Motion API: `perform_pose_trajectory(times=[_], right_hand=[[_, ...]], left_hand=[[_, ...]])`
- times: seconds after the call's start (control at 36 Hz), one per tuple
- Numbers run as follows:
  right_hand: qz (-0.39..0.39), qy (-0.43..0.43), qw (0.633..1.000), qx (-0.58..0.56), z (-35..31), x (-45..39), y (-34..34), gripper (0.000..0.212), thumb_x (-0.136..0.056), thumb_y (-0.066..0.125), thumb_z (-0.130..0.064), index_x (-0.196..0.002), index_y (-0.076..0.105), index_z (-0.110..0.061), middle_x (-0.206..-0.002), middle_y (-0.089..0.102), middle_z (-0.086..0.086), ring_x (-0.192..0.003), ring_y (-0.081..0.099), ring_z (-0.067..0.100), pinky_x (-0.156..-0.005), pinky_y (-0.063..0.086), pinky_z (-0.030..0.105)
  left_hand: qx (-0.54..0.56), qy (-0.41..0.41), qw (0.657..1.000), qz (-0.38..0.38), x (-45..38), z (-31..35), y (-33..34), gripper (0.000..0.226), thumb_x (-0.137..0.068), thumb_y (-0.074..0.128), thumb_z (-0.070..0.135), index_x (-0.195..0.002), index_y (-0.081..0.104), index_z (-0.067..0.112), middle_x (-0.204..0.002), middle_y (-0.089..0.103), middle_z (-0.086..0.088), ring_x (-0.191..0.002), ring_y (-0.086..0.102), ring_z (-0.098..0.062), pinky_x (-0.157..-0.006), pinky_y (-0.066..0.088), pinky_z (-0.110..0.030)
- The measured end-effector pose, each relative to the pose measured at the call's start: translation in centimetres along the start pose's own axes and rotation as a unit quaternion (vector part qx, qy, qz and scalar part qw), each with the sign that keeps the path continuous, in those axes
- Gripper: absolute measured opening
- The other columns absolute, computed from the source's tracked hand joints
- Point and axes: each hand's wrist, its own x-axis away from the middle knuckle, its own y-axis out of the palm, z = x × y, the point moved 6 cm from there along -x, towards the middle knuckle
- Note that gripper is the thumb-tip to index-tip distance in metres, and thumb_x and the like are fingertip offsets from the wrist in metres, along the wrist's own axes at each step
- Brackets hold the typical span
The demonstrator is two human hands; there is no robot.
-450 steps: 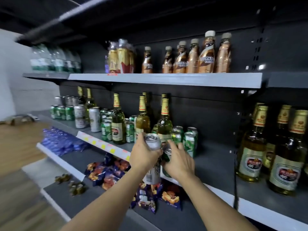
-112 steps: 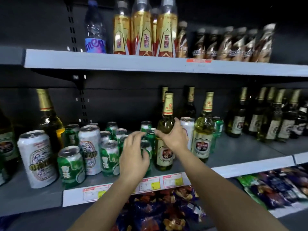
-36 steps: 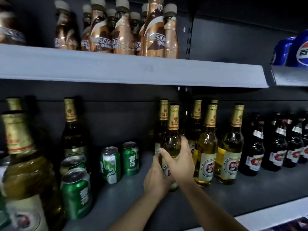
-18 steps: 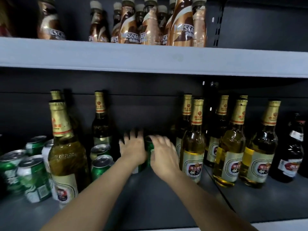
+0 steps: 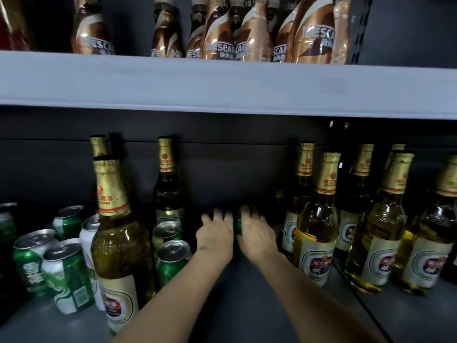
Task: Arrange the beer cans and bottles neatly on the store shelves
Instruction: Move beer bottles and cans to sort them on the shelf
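Both my hands reach deep into the dark beer shelf [image 5: 247, 308]. My left hand [image 5: 217, 235] and my right hand [image 5: 258, 235] sit side by side, fingers curled over two green beer cans. Only a sliver of one green can [image 5: 238, 225] shows between the hands; the other is hidden under my left hand. A tall gold-foiled beer bottle [image 5: 118, 233] stands at the front left, with another bottle [image 5: 168, 191] behind it. Several matching bottles [image 5: 319, 233] stand in rows on the right.
Loose green and white cans [image 5: 66, 276] crowd the left end, and two more cans [image 5: 173, 261] stand just left of my left arm. The grey upper shelf [image 5: 222, 87] hangs low overhead and carries coffee bottles [image 5: 222, 33]. Bare shelf floor lies under my forearms.
Half a second ago my hands were just closing on the two cans. Now they sit further back towards the rear wall with the cans, and the view has moved in closer.
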Motion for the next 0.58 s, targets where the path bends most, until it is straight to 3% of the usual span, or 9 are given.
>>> perform_pose_trajectory(times=[0.06, 0.22, 0.28, 0.39, 0.58], right_hand=[[0.013, 0.003, 1.000, -0.004, -0.1, 0.3, -0.3, 0.069, -0.089, 0.063, -0.022, -0.145, 0.022, -0.015, -0.145, 0.033, 0.012, -0.133, 0.036, 0.030, -0.096, 0.043, 0.038], [0.081, -0.019, 0.996, -0.025, 0.6, 3.1, -1.0, 0.078, -0.085, 0.066, -0.031, -0.147, 0.020, -0.020, -0.141, 0.034, 0.003, -0.130, 0.034, 0.024, -0.098, 0.041, 0.035], [0.125, -0.035, 0.991, -0.034, 0.7, 4.6, -1.4, 0.078, -0.080, 0.068, -0.031, -0.146, 0.029, -0.019, -0.139, 0.038, 0.002, -0.126, 0.039, 0.025, -0.099, 0.042, 0.038], [0.208, -0.059, 0.973, -0.075, 0.9, 7.4, -2.5, 0.076, -0.061, 0.077, -0.027, -0.133, 0.051, -0.018, -0.124, 0.053, 0.005, -0.110, 0.050, 0.028, -0.087, 0.046, 0.043], [0.266, -0.120, 0.943, -0.163, -0.6, 13.0, -4.1, 0.075, -0.060, 0.076, -0.028, -0.130, 0.053, -0.019, -0.122, 0.052, 0.004, -0.110, 0.047, 0.029, -0.088, 0.044, 0.045]], left_hand=[[0.020, 0.000, 1.000, 0.012, 0.1, -0.2, -0.2, 0.079, -0.086, 0.065, 0.018, -0.148, 0.016, 0.016, -0.148, 0.021, -0.011, -0.132, 0.028, -0.034, -0.096, 0.045, -0.036], [0.062, 0.020, 0.995, 0.075, 3.0, 0.1, -1.6, 0.061, -0.086, 0.063, 0.020, -0.137, 0.029, 0.020, -0.139, 0.030, -0.003, -0.126, 0.034, -0.028, -0.084, 0.048, -0.034], [0.077, 0.021, 0.992, 0.097, 4.7, 0.5, -2.2, 0.057, -0.085, 0.061, 0.017, -0.135, 0.032, 0.021, -0.137, 0.032, -0.001, -0.124, 0.036, -0.026, -0.080, 0.048, -0.034], [0.097, 0.015, 0.987, 0.125, 8.2, 0.8, -3.3, 0.057, -0.086, 0.059, 0.021, -0.136, 0.032, 0.023, -0.138, 0.031, 0.001, -0.125, 0.035, -0.026, -0.086, 0.049, -0.037], [0.076, -0.009, 0.987, 0.142, 15.6, -0.3, -4.9, 0.060, -0.084, 0.060, 0.026, -0.138, 0.032, 0.024, -0.138, 0.033, 0.002, -0.126, 0.036, -0.026, -0.086, 0.047, -0.038]])
